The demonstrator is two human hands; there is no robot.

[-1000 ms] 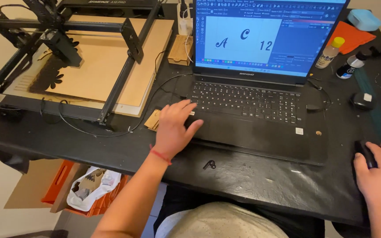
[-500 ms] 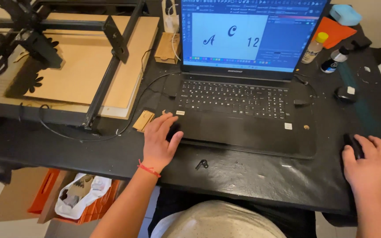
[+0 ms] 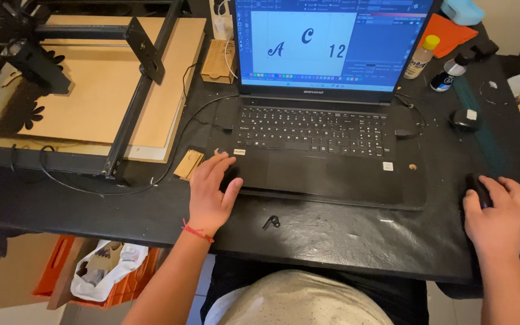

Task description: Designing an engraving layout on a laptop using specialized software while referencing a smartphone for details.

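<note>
— What is seen nearest, at the front edge of the tabletop [image 3: 332, 241]?

— The left hand [image 3: 210, 192] is laid flat, fingers spread and clamped on nothing, at the front-left corner of the laptop [image 3: 326, 162]. A second ago it was set further onto the palm rest; it has been drawn slightly outward.

— And at the right edge?

— The right hand [image 3: 496, 216] is curled over the black mouse [image 3: 478, 189], as before. The work is judged to be carried by the mouse now.

— Further back?

— A design of letters is shown on the screen [image 3: 305, 45], unchanged. At the far-left corner a laser engraver frame [image 3: 142, 54] is set over a wooden board [image 3: 97, 96].
</note>
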